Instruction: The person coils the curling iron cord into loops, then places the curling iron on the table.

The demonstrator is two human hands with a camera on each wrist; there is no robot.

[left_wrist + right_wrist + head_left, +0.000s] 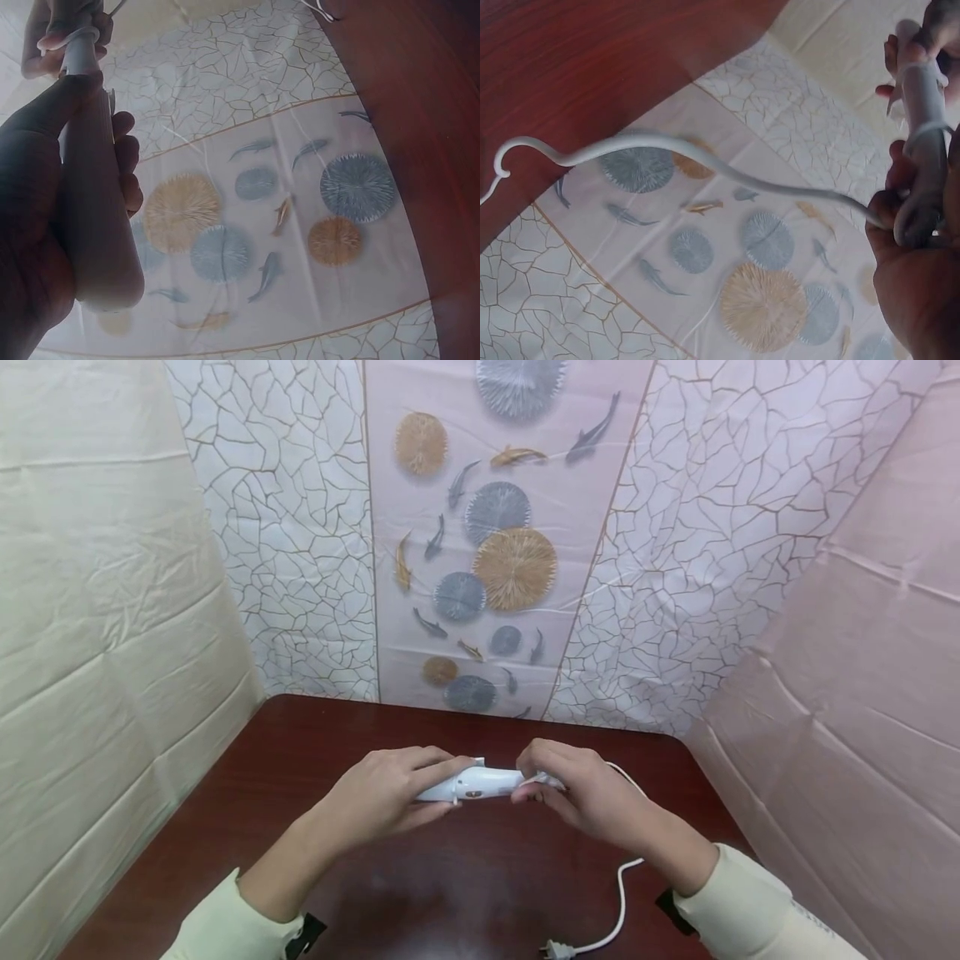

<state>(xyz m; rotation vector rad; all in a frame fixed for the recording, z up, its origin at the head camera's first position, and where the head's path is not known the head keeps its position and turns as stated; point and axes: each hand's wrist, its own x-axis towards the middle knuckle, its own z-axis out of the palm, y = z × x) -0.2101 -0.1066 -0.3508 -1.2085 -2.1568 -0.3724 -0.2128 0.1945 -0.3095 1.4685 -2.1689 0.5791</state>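
Observation:
A white wand-shaped corded appliance [491, 782] is held level above the table, between both hands. My left hand [386, 785] grips its body, thumb on the near side and fingers over the far side. In the left wrist view the rounded end of the appliance [105, 247] sticks out of the palm. My right hand [592, 785] grips the other, narrower end, where the white cord [621, 893] comes out. A loop of the cord [904, 225] curves round that end by the right fingers in the right wrist view. The palm hides part of it.
The dark red tabletop [300, 760] lies below the hands. The cord's plug [558, 950] rests near the front edge. Patterned cloth [465, 635] hangs behind the table, and pale cloth walls [97, 652] stand on both sides.

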